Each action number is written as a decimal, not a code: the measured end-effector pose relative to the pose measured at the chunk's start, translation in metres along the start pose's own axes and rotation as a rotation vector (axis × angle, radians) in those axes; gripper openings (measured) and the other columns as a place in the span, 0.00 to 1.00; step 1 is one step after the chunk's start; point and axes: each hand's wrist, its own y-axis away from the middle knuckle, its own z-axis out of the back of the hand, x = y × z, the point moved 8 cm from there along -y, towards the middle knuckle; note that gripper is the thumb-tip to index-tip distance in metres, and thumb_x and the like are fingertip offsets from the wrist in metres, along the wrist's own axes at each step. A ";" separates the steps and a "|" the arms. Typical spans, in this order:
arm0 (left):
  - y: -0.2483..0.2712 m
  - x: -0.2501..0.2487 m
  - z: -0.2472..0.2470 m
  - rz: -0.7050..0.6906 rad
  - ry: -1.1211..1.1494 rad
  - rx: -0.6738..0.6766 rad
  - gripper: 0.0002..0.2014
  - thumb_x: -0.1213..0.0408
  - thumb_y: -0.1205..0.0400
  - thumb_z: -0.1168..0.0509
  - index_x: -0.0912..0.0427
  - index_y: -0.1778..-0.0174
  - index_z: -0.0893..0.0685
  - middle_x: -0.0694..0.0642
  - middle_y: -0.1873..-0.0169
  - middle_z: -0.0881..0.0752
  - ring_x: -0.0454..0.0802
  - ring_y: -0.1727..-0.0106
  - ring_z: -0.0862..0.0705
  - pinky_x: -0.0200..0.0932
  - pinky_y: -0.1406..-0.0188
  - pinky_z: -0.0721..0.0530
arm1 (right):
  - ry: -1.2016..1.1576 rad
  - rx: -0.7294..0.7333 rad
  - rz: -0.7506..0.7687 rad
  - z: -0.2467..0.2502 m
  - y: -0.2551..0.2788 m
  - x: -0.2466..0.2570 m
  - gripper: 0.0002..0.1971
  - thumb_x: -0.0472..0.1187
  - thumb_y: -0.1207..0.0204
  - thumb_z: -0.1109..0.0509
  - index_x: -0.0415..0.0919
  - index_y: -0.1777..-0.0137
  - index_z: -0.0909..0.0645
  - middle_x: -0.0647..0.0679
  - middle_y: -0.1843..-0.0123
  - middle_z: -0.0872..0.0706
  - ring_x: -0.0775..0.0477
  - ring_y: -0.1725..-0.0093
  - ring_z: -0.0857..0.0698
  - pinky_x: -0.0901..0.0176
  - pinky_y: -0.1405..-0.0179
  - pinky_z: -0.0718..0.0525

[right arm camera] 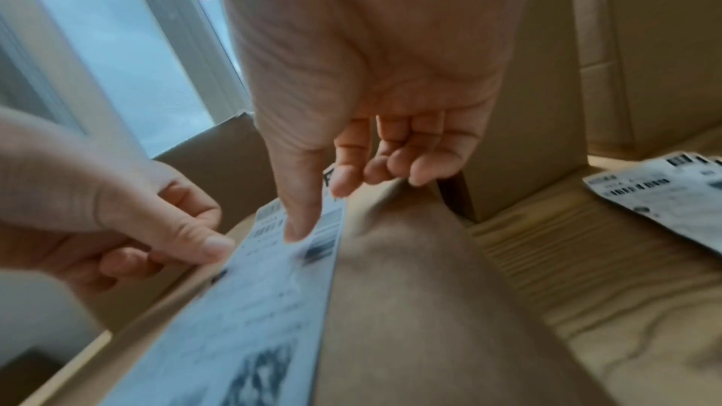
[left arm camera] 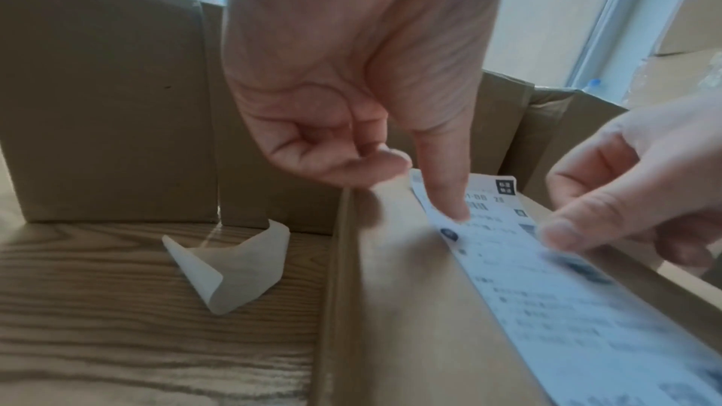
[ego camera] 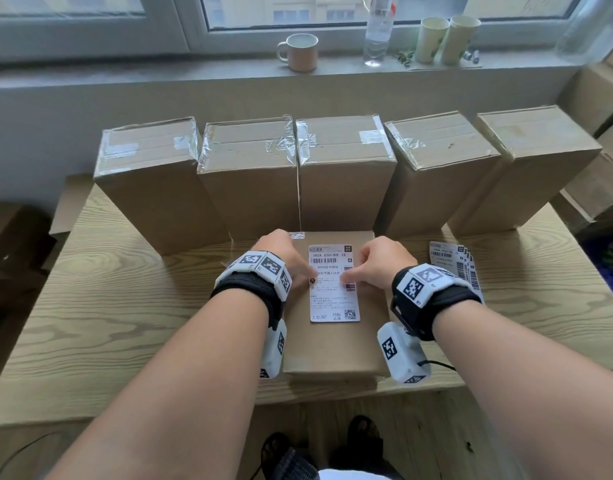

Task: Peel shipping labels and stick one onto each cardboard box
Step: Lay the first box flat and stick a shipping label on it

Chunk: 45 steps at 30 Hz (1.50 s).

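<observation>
Left hand (ego camera: 283,258) first: its thumb presses down on the left edge of the white printed shipping label (ego camera: 334,299) while the other fingers curl loosely toward my palm, gripping nothing. Just left of that hand, on the pale wood-grain worktop (ego camera: 125,317), a curled strip of translucent backing paper (left arm camera: 230,270) lies beside the flat brown cardboard box (ego camera: 332,348) in front of me. That label lies flat and upright on the top face of this box, roughly centred between my wrists. My right hand (ego camera: 376,266) presses its thumb on the right side of the label, the remaining fingers loosely bent above the cardboard and holding nothing. Behind the flat box, a row of five taped brown cardboard boxes (ego camera: 343,168) stands on end, side by side across the worktop. Further right, a fanned stack of white shipping labels (ego camera: 452,259) rests on the worktop, apart from my right hand. On the window sill beyond stand a cream mug (ego camera: 299,51), a clear plastic bottle (ego camera: 379,29) and two pale paper cups (ego camera: 445,39).
</observation>
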 end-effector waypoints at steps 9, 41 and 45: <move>-0.014 -0.003 0.006 0.032 -0.009 -0.159 0.25 0.38 0.32 0.25 0.57 0.56 0.20 0.51 0.65 0.17 0.50 0.66 0.18 0.42 0.70 0.24 | -0.062 -0.072 -0.121 0.006 -0.027 -0.009 0.26 0.66 0.37 0.23 0.41 0.61 0.21 0.49 0.63 0.13 0.47 0.64 0.15 0.59 0.74 0.27; 0.032 0.030 -0.048 -0.047 0.136 0.142 0.77 0.55 0.48 0.12 0.40 0.17 0.66 0.56 0.32 0.18 0.58 0.34 0.18 0.58 0.33 0.20 | 0.146 0.116 -0.115 -0.026 0.040 -0.014 0.30 0.60 0.47 0.14 0.43 0.53 0.20 0.49 0.56 0.14 0.48 0.57 0.15 0.57 0.67 0.24; 0.030 0.033 -0.042 -0.016 0.110 0.124 0.67 0.51 0.47 0.13 0.48 0.16 0.50 0.54 0.29 0.21 0.57 0.33 0.19 0.59 0.37 0.17 | 0.096 0.069 -0.148 -0.020 0.042 -0.025 0.29 0.61 0.47 0.14 0.44 0.57 0.24 0.51 0.60 0.17 0.50 0.61 0.19 0.57 0.70 0.28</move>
